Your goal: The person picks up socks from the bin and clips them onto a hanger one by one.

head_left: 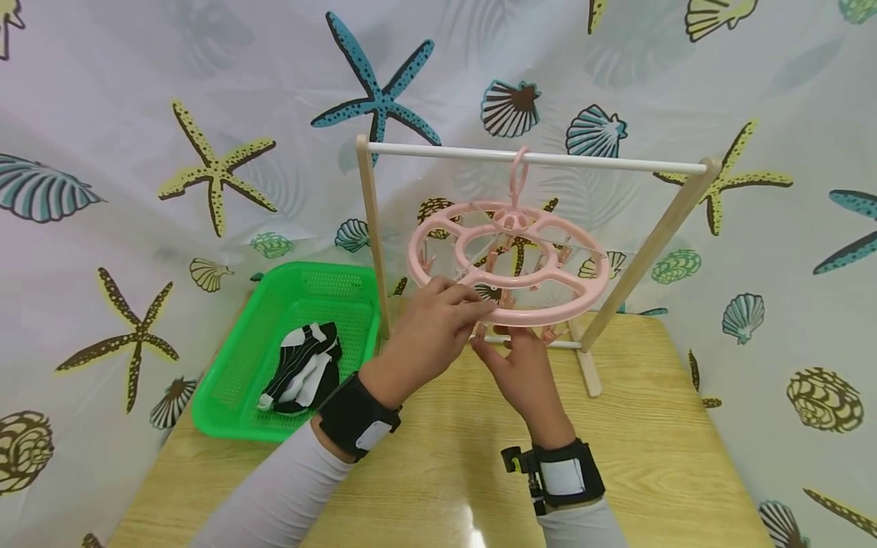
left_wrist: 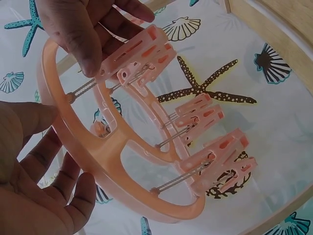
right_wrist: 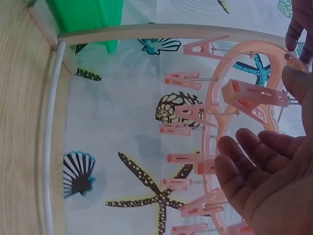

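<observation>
A round pink clip hanger (head_left: 551, 313) hangs by its hook from the white bar. My left hand (head_left: 435, 327) holds the near left rim; in the left wrist view its thumb (left_wrist: 34, 117) lies on the rim with the fingers beneath. Below the rim is my right hand (head_left: 524, 365), its fingers loosely bent and apart. A pink clothespin (right_wrist: 254, 98) hangs between that hand's thumb and fingers, and no firm pinch on it shows. In the left wrist view the right thumb (left_wrist: 88, 56) is close to a clothespin's end. Several more clothespins (left_wrist: 215, 161) dangle around the ring.
A green basket (head_left: 229, 365) stands on the left of the wooden table (head_left: 425, 472), holding black and white socks (head_left: 304, 369). The rack's wooden posts (head_left: 644, 259) flank the hanger, with its white bar (head_left: 438, 151) above. A patterned curtain (head_left: 288, 61) hangs behind.
</observation>
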`<state>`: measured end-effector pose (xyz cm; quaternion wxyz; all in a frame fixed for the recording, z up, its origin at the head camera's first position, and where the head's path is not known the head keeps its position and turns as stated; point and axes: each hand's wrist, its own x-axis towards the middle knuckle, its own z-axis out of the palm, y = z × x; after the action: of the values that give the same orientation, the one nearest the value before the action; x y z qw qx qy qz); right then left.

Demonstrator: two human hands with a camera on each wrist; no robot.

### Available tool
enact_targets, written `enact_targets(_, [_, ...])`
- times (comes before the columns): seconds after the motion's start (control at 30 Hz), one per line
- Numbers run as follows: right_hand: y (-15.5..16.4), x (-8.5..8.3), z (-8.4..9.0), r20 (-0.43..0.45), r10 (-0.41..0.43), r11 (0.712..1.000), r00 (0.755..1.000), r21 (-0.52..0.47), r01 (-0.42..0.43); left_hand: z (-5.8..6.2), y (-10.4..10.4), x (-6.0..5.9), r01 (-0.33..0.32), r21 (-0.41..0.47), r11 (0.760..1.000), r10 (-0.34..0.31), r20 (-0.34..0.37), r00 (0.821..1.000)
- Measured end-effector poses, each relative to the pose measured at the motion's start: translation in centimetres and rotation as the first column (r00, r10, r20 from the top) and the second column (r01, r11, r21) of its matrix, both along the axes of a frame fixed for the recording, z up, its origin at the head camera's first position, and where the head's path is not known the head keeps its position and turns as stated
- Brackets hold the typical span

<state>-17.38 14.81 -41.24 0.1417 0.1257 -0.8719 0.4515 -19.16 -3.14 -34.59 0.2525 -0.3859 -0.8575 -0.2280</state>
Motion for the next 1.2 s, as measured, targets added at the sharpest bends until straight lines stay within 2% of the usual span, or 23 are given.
enact_targets(0.2, [-0.2, -0.4, -0.3, 0.037, 0.000, 0.995, 0.999, -0.096, 0.004, 0.1, 0.2, 0.2, 0.001, 0.001, 1.000, -0.001, 0.019, 1.000])
enact_targets(0.47, [-0.5, -0.1, -0.4, 0.125, 0.085, 0.973, 0.988, -0.223, -0.056, -0.2, 0.1, 0.2, -0.001, 0.001, 1.000, 0.001, 0.019, 1.000])
enact_targets(0.57, [-0.6, 0.0, -0.5, 0.153, 0.084, 0.971, 0.985, -0.234, -0.047, -0.4, 0.1, 0.2, 0.003, 0.007, 1.000, -0.004, 0.018, 1.000])
enact_targets(0.77, [-0.5, 0.1, -0.4, 0.107, 0.033, 0.972, 0.994, -0.236, -0.006, -0.6, 0.1, 0.4, 0.009, 0.018, 1.000, -0.010, 0.013, 1.000])
enact_targets(0.9, [-0.5, 0.1, -0.4, 0.089, 0.058, 0.960, 0.994, -0.278, -0.031, -0.7, 0.0, 0.4, 0.011, 0.034, 0.999, -0.011, 0.018, 1.000])
enact_targets(0.97, [-0.5, 0.1, -0.4, 0.088, 0.066, 0.957, 0.994, -0.287, -0.038, -0.9, 0.0, 0.3, 0.011, 0.061, 0.998, -0.012, 0.016, 1.000])
enact_targets(1.07, [-0.5, 0.1, -0.4, 0.095, 0.066, 0.958, 0.993, -0.284, -0.037, -1.2, -0.2, 0.3, 0.008, 0.149, 0.989, -0.006, -0.016, 1.000])
enact_targets(1.13, [-0.5, 0.1, -0.3, 0.103, 0.054, 0.960, 0.993, -0.279, -0.023, -1.6, -0.4, 0.2, -0.003, 0.245, 0.970, 0.015, -0.045, 0.999])
enact_targets(1.2, [-0.5, 0.1, -0.4, 0.110, 0.040, 0.963, 0.993, -0.269, -0.009, -1.9, -0.8, 0.0, -0.038, 0.352, 0.935, 0.069, -0.076, 0.995])
